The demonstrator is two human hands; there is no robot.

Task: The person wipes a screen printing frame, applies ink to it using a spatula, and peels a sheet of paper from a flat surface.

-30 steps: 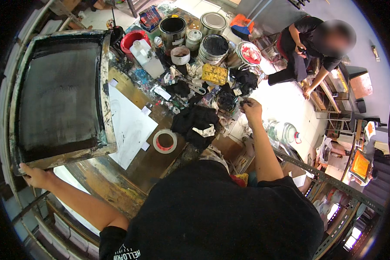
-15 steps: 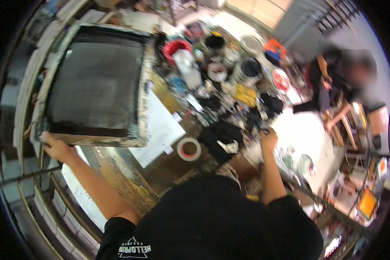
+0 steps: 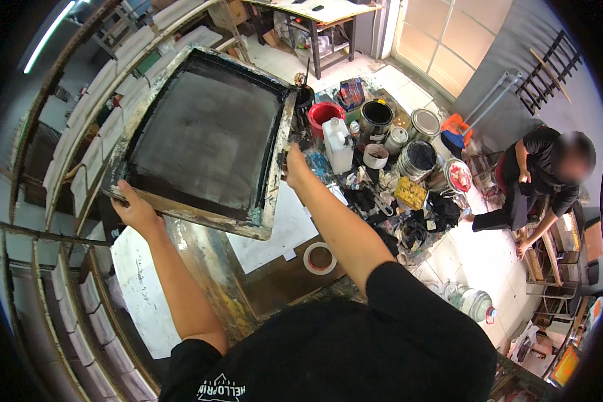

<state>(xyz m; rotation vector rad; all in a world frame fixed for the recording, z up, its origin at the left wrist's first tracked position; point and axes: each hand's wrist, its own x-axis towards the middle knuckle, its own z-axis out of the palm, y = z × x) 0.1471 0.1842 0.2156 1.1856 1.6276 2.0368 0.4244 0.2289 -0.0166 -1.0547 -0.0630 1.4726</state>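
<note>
A screen printing frame (image 3: 264, 208) with dark mesh and ink-stained edges is lifted above the table at a tilt. My left hand (image 3: 137, 211) is closed round its near left corner, thumb on top. At the frame's right side, my right hand (image 3: 296, 166) grips the rail, its fingers partly hidden. Below the frame, white paper sheets (image 3: 268, 241) lie on the stained table (image 3: 275, 291). A roll of tape (image 3: 319, 258) rests beside the paper, under my right forearm.
Right of the frame stand a red bucket (image 3: 326, 115), a white jug (image 3: 338, 147), ink tins (image 3: 419, 159) and a yellow sponge (image 3: 409, 193) among rags. Racks (image 3: 67, 301) line the left. Another person (image 3: 536, 174) sits at the right, near a big clear bottle (image 3: 474, 305).
My right hand has left the rags on the right and taken hold of the frame's right side. The frame is now turned clockwise, and my view has shifted.
</note>
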